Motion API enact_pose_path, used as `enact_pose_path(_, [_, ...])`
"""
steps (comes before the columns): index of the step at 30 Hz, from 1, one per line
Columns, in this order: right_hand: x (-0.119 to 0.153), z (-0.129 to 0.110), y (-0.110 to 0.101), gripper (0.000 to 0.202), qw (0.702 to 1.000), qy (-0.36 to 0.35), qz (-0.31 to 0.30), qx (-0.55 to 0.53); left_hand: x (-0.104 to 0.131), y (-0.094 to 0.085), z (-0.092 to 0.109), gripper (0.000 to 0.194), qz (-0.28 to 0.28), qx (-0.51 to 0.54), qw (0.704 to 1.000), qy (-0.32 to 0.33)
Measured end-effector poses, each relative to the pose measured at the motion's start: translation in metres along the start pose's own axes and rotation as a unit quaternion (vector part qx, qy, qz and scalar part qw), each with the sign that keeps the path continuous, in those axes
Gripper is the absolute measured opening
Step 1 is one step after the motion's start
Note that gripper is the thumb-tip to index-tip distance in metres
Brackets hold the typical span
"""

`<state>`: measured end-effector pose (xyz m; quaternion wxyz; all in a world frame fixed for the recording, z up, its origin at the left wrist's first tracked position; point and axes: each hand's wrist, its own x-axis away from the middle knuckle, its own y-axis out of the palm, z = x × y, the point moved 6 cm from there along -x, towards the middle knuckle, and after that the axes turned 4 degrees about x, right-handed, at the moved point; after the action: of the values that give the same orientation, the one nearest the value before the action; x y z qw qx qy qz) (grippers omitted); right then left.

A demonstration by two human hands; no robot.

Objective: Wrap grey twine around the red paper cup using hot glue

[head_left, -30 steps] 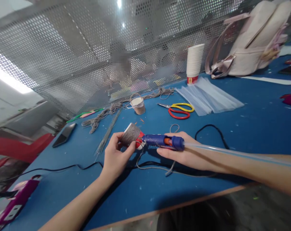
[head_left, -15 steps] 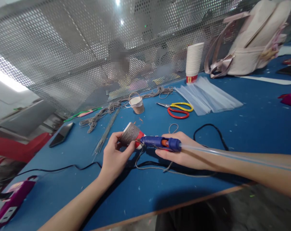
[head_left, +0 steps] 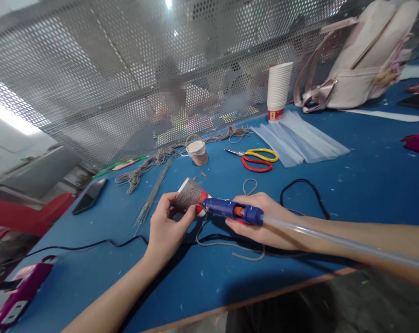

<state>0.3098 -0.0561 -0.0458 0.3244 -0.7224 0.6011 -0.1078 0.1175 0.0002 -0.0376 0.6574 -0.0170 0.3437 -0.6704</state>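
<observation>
My left hand (head_left: 169, 223) grips a paper cup (head_left: 188, 193) lying tilted, its side wound with grey cord and a red band still showing near one end. In my right hand (head_left: 256, 217) is a blue hot glue gun (head_left: 226, 207), its nozzle at the red part of the cup beside my left thumb. A long clear glue stick (head_left: 306, 229) sticks out of the gun's back and runs over my right forearm. From the cup a loose grey cord (head_left: 209, 243) trails onto the table below my hands.
Behind the cup stand a small cord-wrapped bucket (head_left: 197, 152) and scissors (head_left: 256, 159). Farther back are stacked paper cups (head_left: 279, 90), clear plastic sleeves (head_left: 303, 138) and a backpack (head_left: 355, 74). A phone (head_left: 89, 196), thin wires (head_left: 154, 194) and a purple power strip (head_left: 22, 293) lie left.
The back of the glue gun and its glue stick have dipped slightly. The loose cord's end has shifted on the table. Both hands keep their hold.
</observation>
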Motion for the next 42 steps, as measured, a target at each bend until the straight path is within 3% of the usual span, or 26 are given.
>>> enact_pose_path(8, [-0.0004, -0.0008, 0.0016, 0.019, 1.0, -0.001, 0.009, 0.025, 0.0006, 0.0003, 0.0005, 0.024, 0.003, 0.0, 1.0, 0.006])
enact_pose_path(19, [0.002, -0.0039, 0.002, 0.022, 0.995, -0.075, 0.037, 0.056, 0.0014, 0.0001, 0.0029, 0.022, 0.007, 0.001, 1.0, 0.015])
enact_pose_path(36, [0.003, -0.0048, 0.0044, 0.02, 0.996, -0.078, 0.022, 0.045, 0.0013, 0.0005, 0.0026, 0.021, -0.001, 0.004, 0.999, 0.04])
enact_pose_path(42, [0.0034, -0.0034, -0.0005, 0.023, 0.993, -0.088, 0.06, 0.053, 0.0018, 0.0012, 0.0023, 0.02, -0.009, 0.02, 0.999, 0.041])
